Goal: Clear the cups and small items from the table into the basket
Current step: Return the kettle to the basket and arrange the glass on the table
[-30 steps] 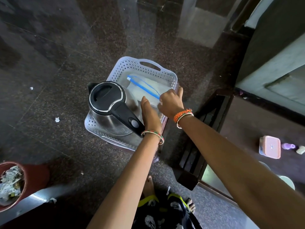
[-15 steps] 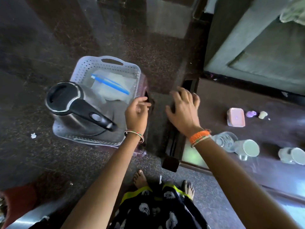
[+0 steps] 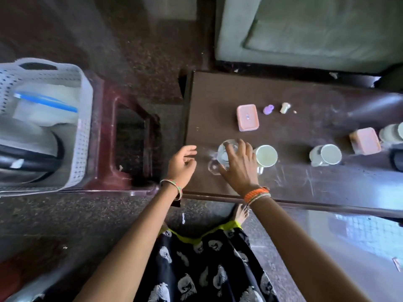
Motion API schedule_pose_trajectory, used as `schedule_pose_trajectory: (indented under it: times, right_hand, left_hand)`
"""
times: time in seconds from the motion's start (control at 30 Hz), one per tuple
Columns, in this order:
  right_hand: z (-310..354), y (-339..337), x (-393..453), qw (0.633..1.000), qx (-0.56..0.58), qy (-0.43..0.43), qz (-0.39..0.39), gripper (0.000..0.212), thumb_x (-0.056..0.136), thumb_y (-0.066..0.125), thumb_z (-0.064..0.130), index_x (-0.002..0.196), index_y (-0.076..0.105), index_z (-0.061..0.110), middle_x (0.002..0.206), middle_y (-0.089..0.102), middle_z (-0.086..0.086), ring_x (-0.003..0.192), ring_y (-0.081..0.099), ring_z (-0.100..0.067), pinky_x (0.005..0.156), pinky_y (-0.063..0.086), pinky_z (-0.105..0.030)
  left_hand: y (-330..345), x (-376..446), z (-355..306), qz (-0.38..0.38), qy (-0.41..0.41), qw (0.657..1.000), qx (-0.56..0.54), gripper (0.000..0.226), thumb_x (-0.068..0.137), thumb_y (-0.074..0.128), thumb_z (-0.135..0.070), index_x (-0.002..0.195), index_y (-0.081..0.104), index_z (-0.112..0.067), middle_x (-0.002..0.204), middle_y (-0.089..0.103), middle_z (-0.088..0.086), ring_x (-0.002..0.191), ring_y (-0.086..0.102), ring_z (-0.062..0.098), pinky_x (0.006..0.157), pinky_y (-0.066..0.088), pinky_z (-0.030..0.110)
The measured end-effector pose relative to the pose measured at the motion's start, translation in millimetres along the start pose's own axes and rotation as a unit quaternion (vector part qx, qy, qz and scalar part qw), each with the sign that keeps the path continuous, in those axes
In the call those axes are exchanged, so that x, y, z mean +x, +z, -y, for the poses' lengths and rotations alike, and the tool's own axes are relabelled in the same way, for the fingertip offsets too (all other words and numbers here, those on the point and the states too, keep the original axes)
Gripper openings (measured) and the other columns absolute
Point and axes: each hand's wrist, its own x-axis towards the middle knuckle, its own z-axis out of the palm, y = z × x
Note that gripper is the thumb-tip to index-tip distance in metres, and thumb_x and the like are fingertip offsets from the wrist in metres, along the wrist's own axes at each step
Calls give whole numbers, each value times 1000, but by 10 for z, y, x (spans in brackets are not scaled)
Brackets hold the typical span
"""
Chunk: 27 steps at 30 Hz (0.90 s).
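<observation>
On the dark table (image 3: 294,88), my right hand (image 3: 238,164) lies over a clear glass cup (image 3: 223,150), with thumb and fingers around its rim; the cup stands on the table. My left hand (image 3: 182,163) hovers open at the table's left edge, holding nothing. Right of the glass stand a white mug (image 3: 266,156) and a second white mug (image 3: 326,157). Farther back lie a pink box (image 3: 248,117), a small purple item (image 3: 268,109) and a small white item (image 3: 284,107). The white perforated basket (image 3: 84,131) is at the left.
The basket sits on a maroon plastic stool (image 3: 133,140) and holds a steel kettle (image 3: 28,144) and a blue-lidded container (image 3: 45,101). Another pink box (image 3: 366,141) and a pale stacked item (image 3: 392,133) are at the table's right end. A grey-green cushion (image 3: 305,31) lies beyond.
The view has swung right from the basket to the table. My right hand moved from the table's corner onto the glass cup; my left hand left the basket and came to the table's edge.
</observation>
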Motion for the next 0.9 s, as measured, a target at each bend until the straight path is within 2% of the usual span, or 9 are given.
schedule_pose_trajectory:
  times: [0.07,0.23,0.33,0.47,0.6,0.7,0.73,0.8,0.9]
  right_hand:
    - [-40,9,79,1000,-2,6,-12,72,77,66,46,137,40,17,140,38,-22,120,41,-41,94,39,-47]
    - [-148,8,231,996,71,4,57,92,72,69,52,144,28,10,129,45,-16,113,48,-37,87,46,-44]
    - [-172,-87,188,986,157,16,44,94,66,76,48,140,34,10,125,50,-14,111,51,-36,88,47,-42]
    - [-244,-382,138,971,232,47,-30,94,62,81,41,140,37,11,126,53,-11,111,53,-33,89,46,-39]
    - [-509,-860,155,949,283,90,-108,88,63,81,38,134,40,6,123,57,-10,110,55,-29,90,45,-34]
    - [-924,-1106,268,954,257,101,-119,77,63,81,34,126,47,6,115,59,-8,105,55,-25,84,39,-24]
    - [-1096,-1176,325,956,243,111,-123,77,62,81,33,125,47,6,114,58,-8,104,55,-26,81,36,-22]
    - [-1435,-1276,446,958,220,129,-129,76,60,83,33,121,49,5,113,58,-11,104,54,-30,81,36,-23]
    - [-1999,-1359,673,961,195,151,-122,81,58,84,35,123,47,4,118,55,-14,109,52,-33,90,41,-34]
  left_hand:
    - [65,36,-6,-14,-15,1000,-5,38,84,48,8,119,57,-3,115,64,16,86,57,15,81,48,31]
    - [196,109,-88,-42,-25,999,-9,38,84,48,7,118,57,-7,116,64,15,86,58,16,86,51,44]
    - [255,171,-162,-65,-5,998,-24,37,83,47,7,116,58,-7,113,65,13,88,59,16,85,51,43]
    - [361,321,-417,-87,24,994,-65,36,83,45,8,113,59,-6,107,67,13,89,61,18,77,50,36]
    - [555,506,-737,6,74,996,-39,41,84,46,9,121,53,-7,118,63,10,110,60,24,84,47,21]
    - [768,635,-918,59,134,986,76,53,85,56,-4,135,43,-15,139,50,2,127,48,18,101,41,26]
    - [860,679,-981,72,162,978,108,57,84,59,-8,138,40,-17,141,49,2,127,47,16,101,36,19]
    - [1055,752,-1099,103,206,962,145,62,82,63,-15,139,37,-19,140,48,0,123,47,13,91,28,4]
    - [1436,892,-1249,143,222,948,180,69,82,65,-27,142,31,-21,149,36,-3,137,33,13,100,23,12]
